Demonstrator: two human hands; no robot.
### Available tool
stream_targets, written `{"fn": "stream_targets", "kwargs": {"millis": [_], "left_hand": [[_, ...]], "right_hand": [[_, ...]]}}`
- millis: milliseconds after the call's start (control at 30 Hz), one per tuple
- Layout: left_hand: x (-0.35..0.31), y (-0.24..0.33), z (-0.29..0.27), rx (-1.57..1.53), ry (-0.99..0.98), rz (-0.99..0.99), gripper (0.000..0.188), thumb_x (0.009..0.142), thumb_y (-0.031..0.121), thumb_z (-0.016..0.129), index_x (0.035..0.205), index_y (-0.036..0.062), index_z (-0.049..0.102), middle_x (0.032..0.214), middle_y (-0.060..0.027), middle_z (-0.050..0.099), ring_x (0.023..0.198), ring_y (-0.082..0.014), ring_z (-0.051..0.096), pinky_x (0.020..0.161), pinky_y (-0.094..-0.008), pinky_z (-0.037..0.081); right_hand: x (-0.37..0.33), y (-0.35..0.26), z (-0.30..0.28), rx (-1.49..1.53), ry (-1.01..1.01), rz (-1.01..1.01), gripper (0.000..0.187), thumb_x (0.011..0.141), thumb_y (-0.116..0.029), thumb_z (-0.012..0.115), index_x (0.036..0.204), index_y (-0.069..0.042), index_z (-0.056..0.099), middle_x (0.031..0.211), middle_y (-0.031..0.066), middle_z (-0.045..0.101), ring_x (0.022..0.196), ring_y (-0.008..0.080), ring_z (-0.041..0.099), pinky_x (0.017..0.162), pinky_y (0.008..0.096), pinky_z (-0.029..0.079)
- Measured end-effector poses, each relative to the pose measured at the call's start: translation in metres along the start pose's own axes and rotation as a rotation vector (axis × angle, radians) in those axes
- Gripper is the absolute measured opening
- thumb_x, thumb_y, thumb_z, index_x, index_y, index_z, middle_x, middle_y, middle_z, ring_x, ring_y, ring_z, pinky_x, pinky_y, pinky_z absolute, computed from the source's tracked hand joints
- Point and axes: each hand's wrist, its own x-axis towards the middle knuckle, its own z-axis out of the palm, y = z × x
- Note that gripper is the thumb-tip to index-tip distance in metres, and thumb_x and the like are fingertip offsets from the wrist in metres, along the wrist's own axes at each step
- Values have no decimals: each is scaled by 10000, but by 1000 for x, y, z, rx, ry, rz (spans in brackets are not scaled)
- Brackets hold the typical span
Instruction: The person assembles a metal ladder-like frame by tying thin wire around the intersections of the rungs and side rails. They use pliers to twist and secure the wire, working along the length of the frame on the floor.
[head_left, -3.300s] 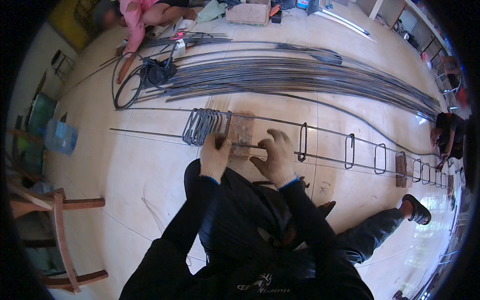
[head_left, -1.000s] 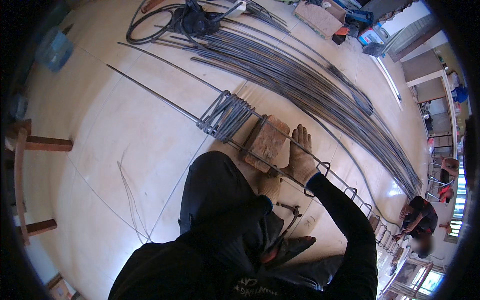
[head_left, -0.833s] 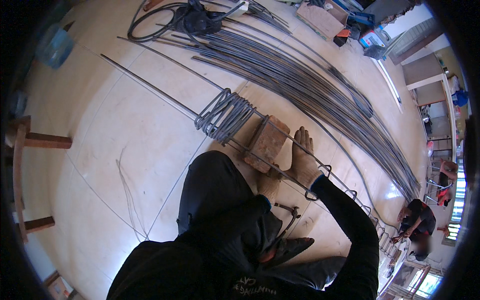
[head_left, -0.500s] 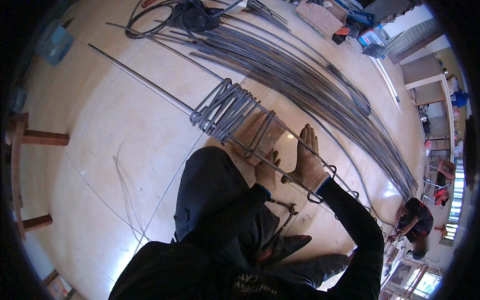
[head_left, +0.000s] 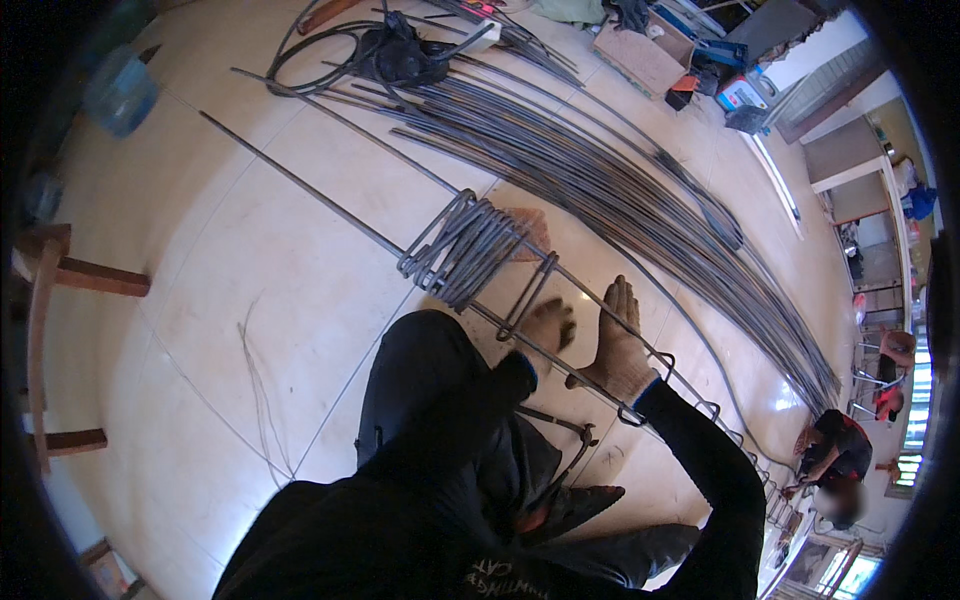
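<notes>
Two long steel bars run across in front of me, with a packed bundle of bent rebar stirrups around them. A single stirrup stands apart, just right of the bundle. My left hand, gloved and blurred, is between the bars beside that stirrup, its fingers loosely apart and nothing seen in them. My right hand, also gloved, is open with fingers stretched upward; the far bar crosses its fingers and the near bar passes over its thumb. A reddish-brown block lies partly hidden beneath the bundle.
Many loose steel rods lie beyond the bars. A dark pincer-like tool is by my foot. At the left stands a wooden frame; at the far right a person crouches. A cardboard box sits at the back.
The brown block has shifted away from my left hand, from beneath the single stirrup to under the bundle. My left hand has drawn clear of it; my right hand stays nearly still.
</notes>
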Motion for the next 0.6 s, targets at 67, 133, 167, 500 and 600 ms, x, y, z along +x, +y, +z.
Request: {"fn": "stream_targets", "kwargs": {"millis": [67,133,167,500,600], "left_hand": [[-52,19,-6,931,-90,115,346,1137,265,603,1350,16,711,1322,-186,753,1236,-307,730,1018,-423,601],[-112,64,-32,1202,-303,104,385,1096,285,640,1343,2,724,1335,-183,753,1224,-314,728,1034,-428,586],[-137,92,-49,1164,-400,151,388,1071,288,673,1335,12,743,1343,-182,758,1226,-314,732,1060,-439,576],[-70,211,-166,1594,294,981,1067,750,358,1020,1573,-39,467,1566,-243,574,1494,-390,515,1291,-460,420],[0,179,-182,1622,88,857,1016,798,361,980,1578,-34,463,1560,-242,575,1478,-388,529,1282,-463,433]], "right_hand": [[-1,2,-4,-2,3,-2,1758,510,-599,1070,1678,205,30,1775,442,34,1683,583,13,1403,598,83],[-2,4,-11,23,38,-30,1759,508,-595,1071,1680,202,30,1776,441,35,1684,581,9,1406,592,81],[-2,5,-14,4,6,9,1759,506,-593,1072,1681,201,29,1776,440,36,1685,580,7,1407,589,80],[-8,14,-42,26,88,-17,1781,404,-437,1093,1726,120,38,1766,457,58,1672,602,68,1405,573,143],[-6,14,-40,-48,107,-86,1782,422,-463,1089,1714,147,24,1757,474,43,1673,603,58,1408,569,124]]}}
